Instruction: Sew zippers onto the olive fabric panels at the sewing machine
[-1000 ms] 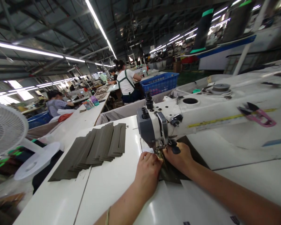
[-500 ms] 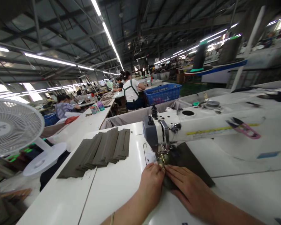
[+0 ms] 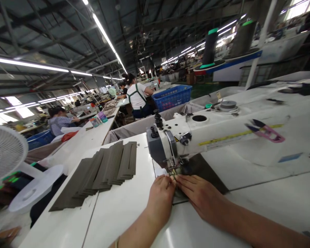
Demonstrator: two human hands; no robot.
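A dark fabric piece (image 3: pixel 209 174) lies under the head of a white sewing machine (image 3: pixel 222 127), close to the needle area. My left hand (image 3: pixel 161 196) has its fingers curled together at the fabric's edge, just in front of the presser foot. Beside it, my right hand (image 3: pixel 201 194) lies flat on the fabric with fingers extended, their tips near the left fingertips. The fabric edge between the hands is partly hidden. Left of the machine, several dark fabric pieces (image 3: pixel 100 168) are fanned out in overlapping stacks.
Pink-handled snips (image 3: pixel 270 133) rest on the machine arm. A white fan (image 3: pixel 7 155) stands at the left. Behind the machine is a blue basket (image 3: pixel 172 98), with a seated person in a white shirt (image 3: pixel 136 96) beside it. Thread cones (image 3: pixel 210 48) stand at upper right.
The whole view has shifted, so the machine, stacks and hands appear further left. Slightly less of the fabric shows in front of the machine, and both hands remain beside the presser foot.
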